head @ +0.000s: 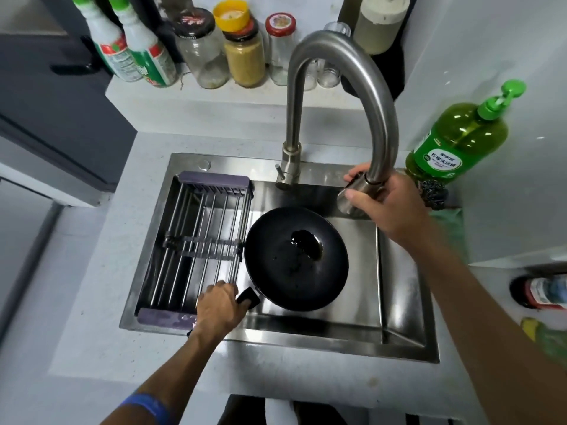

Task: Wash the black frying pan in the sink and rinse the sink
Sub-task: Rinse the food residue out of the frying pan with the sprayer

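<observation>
Left hand: left hand (221, 305) reaches into the near left part of the sink, fingers curled round the black handle (249, 297) of the frying pan; a blue band (146, 406) sits on that forearm.
Right hand: right hand (387, 204) is raised at the far right of the basin, thumb and fingers wrapped round the spray head (352, 196) at the end of the faucet.
Frying pan: black frying pan (296, 258) lies in the middle of the sink basin, open side up, handle pointing toward the near left; a small dark glossy puddle (307, 242) sits inside it, right of centre.
Faucet: tall brushed-metal faucet (337, 84) arches from its base at the back rim over to the right; a small lever (279, 172) juts out near the base.
Sink: stainless steel sink (408, 305) is set in a pale countertop (92, 317), with a stepped ledge along its right side.
Drying rack: metal-rod rack (199, 243) with purple end pieces spans the left part of the basin, its right edge just beside the pan rim.
Dish soap: green pump bottle (454, 142) stands on the counter right of the faucet, with a dark scouring pad (432, 194) at its foot.
Back shelf: two green-labelled bottles (135, 53), glass jars (202, 47) with black, yellow and red lids, and a pale container (380, 23) stand in a row behind the sink.
Right edge: a bottle (543, 291) lies on its side, only partly visible.
</observation>
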The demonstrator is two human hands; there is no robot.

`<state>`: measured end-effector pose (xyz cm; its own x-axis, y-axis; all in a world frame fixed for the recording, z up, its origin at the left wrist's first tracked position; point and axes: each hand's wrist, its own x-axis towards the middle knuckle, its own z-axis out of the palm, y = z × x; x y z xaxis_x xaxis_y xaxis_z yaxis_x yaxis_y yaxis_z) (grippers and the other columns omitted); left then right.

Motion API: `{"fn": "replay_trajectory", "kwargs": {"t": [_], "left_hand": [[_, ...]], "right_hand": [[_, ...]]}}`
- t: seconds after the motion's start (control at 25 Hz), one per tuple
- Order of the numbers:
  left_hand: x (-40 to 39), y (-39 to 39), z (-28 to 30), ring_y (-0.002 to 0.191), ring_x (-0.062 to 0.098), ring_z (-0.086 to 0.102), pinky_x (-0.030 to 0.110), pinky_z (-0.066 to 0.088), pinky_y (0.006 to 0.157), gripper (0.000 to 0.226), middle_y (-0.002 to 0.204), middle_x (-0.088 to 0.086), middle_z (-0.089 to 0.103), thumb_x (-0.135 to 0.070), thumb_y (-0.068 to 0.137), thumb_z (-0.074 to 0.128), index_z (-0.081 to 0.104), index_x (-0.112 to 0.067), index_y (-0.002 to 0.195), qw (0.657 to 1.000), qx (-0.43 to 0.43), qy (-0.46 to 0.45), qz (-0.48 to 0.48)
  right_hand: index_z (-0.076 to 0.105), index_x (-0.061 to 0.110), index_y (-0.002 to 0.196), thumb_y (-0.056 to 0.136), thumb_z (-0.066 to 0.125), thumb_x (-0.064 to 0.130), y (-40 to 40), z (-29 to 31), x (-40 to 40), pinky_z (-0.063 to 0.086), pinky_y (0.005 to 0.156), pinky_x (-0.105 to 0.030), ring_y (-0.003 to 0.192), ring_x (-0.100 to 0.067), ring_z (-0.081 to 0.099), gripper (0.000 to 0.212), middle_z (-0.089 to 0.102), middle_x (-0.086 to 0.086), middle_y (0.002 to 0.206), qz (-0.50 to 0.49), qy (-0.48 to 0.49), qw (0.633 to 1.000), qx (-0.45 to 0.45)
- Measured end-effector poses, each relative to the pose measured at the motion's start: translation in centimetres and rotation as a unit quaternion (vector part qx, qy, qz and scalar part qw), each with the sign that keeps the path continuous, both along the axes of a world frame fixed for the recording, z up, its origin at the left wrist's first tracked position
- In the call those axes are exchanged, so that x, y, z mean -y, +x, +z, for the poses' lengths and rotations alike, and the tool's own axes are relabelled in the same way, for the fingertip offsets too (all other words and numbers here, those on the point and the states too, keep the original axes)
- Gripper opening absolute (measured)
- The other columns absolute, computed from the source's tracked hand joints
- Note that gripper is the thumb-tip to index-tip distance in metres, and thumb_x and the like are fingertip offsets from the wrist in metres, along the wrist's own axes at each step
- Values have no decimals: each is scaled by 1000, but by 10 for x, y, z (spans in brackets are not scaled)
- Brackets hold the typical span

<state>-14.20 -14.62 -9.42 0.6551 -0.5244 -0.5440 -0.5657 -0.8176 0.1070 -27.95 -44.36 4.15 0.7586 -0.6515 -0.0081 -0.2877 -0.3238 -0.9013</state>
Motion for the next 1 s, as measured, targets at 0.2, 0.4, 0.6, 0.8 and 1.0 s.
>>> {"fn": "replay_trajectory", "kwargs": {"t": [0.2,0.4,0.6,0.8,1.0], "left_hand": [[138,67,52,88,19,62,28,45,79,45,88,-4,66,-41,89,64,53,-21,128,944,-64,-303,116],[215,102,58,84,31,65,30,43,68,24,86,10,71,-34,94,55,69,-14,95,953,25,-298,42],[177,99,40,79,33,69,34,54,71,20,80,15,71,-20,96,54,71,-8,93,919,-68,-358,152],[89,44,49,87,26,65,34,52,82,37,94,6,68,-28,96,57,54,-21,132,934,-155,-306,105],[-79,-7,22,107,28,58,38,50,85,39,119,5,62,-39,90,61,58,-28,127,997,-46,-35,45]], "right_hand": [[68,21,100,85,73,9,4,-1,-2,58,75,-21,78,-5,72,20,75,1,86,-10,-6,1000,-9],[69,13,103,84,72,6,4,-4,-7,58,85,-37,89,-16,71,19,74,-5,99,-36,-21,999,-15],[72,17,102,75,73,27,2,-3,-8,58,86,-48,86,-21,73,29,75,-3,91,-64,-7,997,-33],[73,20,82,65,68,44,13,12,-3,57,81,-44,81,-16,70,30,74,3,82,-63,-15,990,-124],[63,45,58,80,60,57,11,16,-2,45,64,-30,59,-10,58,25,60,9,57,-30,-87,977,-194]]}}
